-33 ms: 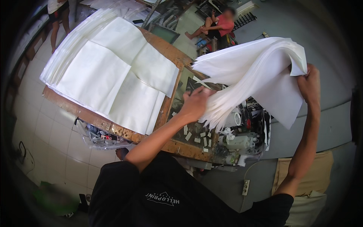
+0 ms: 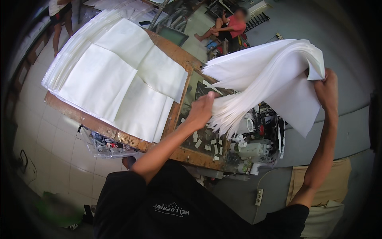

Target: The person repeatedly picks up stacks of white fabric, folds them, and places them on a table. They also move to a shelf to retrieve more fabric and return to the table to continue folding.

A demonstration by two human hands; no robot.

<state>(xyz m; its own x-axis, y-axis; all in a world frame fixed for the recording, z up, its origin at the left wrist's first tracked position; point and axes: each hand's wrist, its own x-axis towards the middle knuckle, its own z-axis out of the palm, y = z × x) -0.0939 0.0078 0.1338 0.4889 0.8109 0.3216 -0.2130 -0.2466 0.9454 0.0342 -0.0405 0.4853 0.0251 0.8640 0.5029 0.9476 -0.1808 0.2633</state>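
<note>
A thick bundle of thin white sheets (image 2: 258,81) hangs bent over in the air, its loose edges fanned out toward the left. My right hand (image 2: 328,89) is closed on the bundle's far right corner, with the sheets drooping from it. At the fanned edges my left hand (image 2: 201,110) is closed, thumb up; its fingertips are partly hidden by the sheets. To the left, more white sheets (image 2: 103,75) lie in overlapping stacks on a wooden table (image 2: 179,153). Whether the sheets are paper or cloth, I cannot tell.
A glass-like panel (image 2: 191,145) with small white pieces lies below my left hand. Containers and clutter (image 2: 254,149) crowd the table's right side. A phone (image 2: 145,23) lies at the back. A person (image 2: 232,28) sits beyond; another person (image 2: 61,24) stands far left.
My left hand has drawn back slightly to the left along the fanned edges, its fingers more curled. The right hand and bundle have shifted very slightly right.
</note>
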